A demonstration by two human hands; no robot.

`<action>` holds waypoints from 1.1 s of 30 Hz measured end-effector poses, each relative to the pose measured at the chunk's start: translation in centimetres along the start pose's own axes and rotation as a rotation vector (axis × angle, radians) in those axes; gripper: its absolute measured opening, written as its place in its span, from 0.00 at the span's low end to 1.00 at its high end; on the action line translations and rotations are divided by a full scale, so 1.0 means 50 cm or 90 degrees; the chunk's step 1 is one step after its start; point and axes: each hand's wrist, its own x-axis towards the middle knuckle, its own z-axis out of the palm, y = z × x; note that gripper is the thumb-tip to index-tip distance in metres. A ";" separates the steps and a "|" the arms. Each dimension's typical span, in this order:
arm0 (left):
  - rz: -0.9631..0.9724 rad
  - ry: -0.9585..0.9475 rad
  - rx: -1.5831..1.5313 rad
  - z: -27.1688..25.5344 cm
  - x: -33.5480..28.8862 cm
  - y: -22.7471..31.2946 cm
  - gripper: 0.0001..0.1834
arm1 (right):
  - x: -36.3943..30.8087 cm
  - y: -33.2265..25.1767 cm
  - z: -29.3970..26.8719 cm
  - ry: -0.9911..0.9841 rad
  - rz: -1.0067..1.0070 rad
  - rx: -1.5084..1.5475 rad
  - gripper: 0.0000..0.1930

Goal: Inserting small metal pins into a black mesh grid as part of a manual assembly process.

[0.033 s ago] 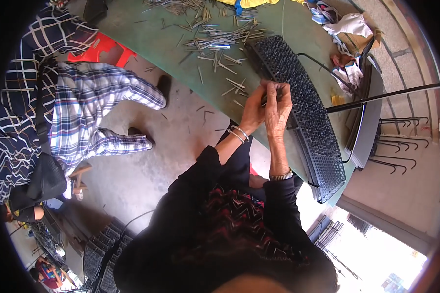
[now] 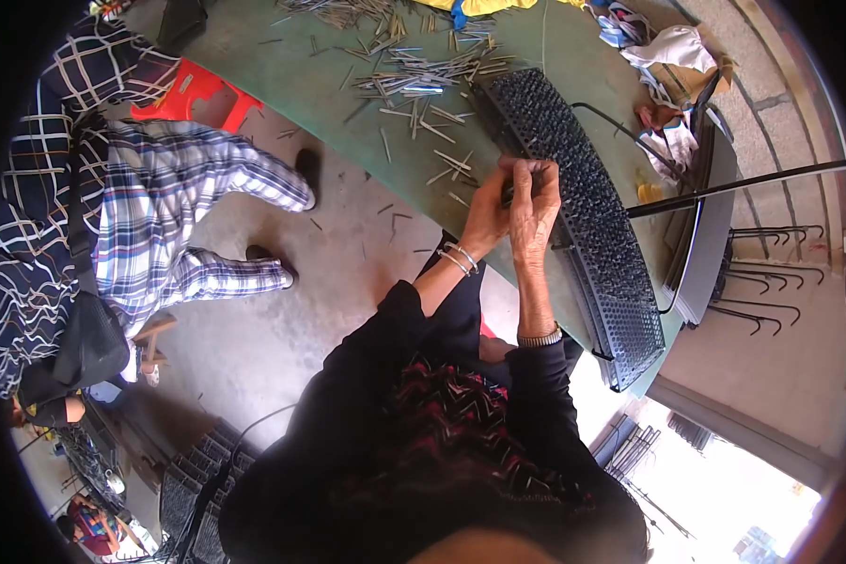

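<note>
My left hand (image 2: 487, 211) and my right hand (image 2: 534, 211) meet with their fingertips curled together over the table edge. Both are closed. Something small and dark shows between the left fingers, but I cannot make out what it is. Just right of them lies a long, curved black perforated panel (image 2: 641, 331), its holes mostly filled with rough dark pieces. My right hand is close against the panel's left edge; whether it touches cannot be told. Thin grey strips (image 2: 418, 80) lie scattered on the green tabletop (image 2: 320, 113) beyond my hands.
A black rod (image 2: 747, 181) crosses from the right toward the panel. Rags (image 2: 679, 49) and curved dark sheets (image 2: 703, 221) lie at the right. On the left, a person in checked trousers (image 2: 174, 188) stands near a red plastic stool (image 2: 190, 94). Black hooked rods (image 2: 771, 273) stick out beyond the table.
The person on the left has shifted very slightly to the left. My hands and the panel look almost unmoved.
</note>
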 end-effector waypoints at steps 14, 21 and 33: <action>0.061 -0.027 0.176 0.014 -0.027 -0.037 0.18 | -0.039 0.019 -0.047 0.013 -0.034 0.050 0.14; -0.021 0.000 0.132 0.031 -0.052 -0.009 0.19 | -0.051 0.027 -0.060 -0.012 -0.073 -0.010 0.17; 0.039 0.018 0.125 0.026 -0.038 0.016 0.20 | -0.058 0.021 -0.060 0.005 -0.063 -0.067 0.21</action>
